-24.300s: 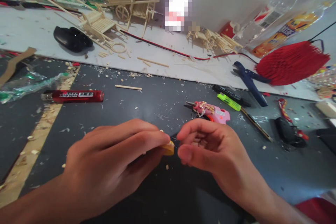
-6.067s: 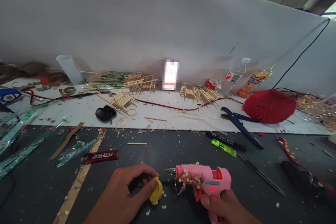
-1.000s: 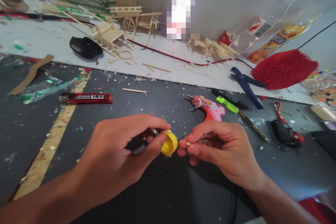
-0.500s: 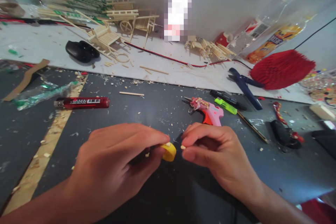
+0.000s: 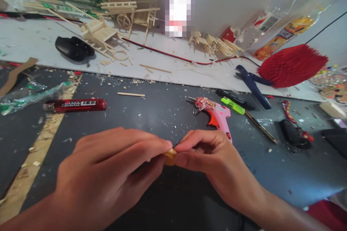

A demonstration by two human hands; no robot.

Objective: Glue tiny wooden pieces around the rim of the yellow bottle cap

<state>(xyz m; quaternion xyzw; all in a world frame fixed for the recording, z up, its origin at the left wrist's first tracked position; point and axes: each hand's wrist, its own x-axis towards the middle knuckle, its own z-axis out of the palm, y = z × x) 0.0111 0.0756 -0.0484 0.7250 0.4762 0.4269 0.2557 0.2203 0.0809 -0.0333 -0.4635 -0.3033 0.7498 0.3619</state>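
Thumb and fingers of my left hand (image 5: 116,169) are closed on a small yellow ring-like piece (image 5: 170,158), partly hidden by the fingertips. A pale bit of wood shows at its upper edge. My right hand (image 5: 211,158) pinches at the ring's right side, thumb and forefinger together. The small wood piece in that pinch is now almost wholly covered. The fingertips of both hands nearly meet, above the dark tabletop (image 5: 189,195). Just beyond my right hand lies a pink glue gun (image 5: 213,110), its nozzle pointing left.
A red tube (image 5: 78,104) lies left, a thin stick (image 5: 131,94) ahead. Behind are a black mouse (image 5: 73,48), miniature wooden carts (image 5: 100,30) and bottles (image 5: 288,34). Blue-handled cutters (image 5: 252,85), a red brush (image 5: 292,65), a green-yellow cutter knife (image 5: 232,105) and keys (image 5: 294,135) sit right.
My right hand has moved left and brought its small wood piece up against the yellow ring in my left hand. The gap between the hands has closed, and the view has shifted slightly.
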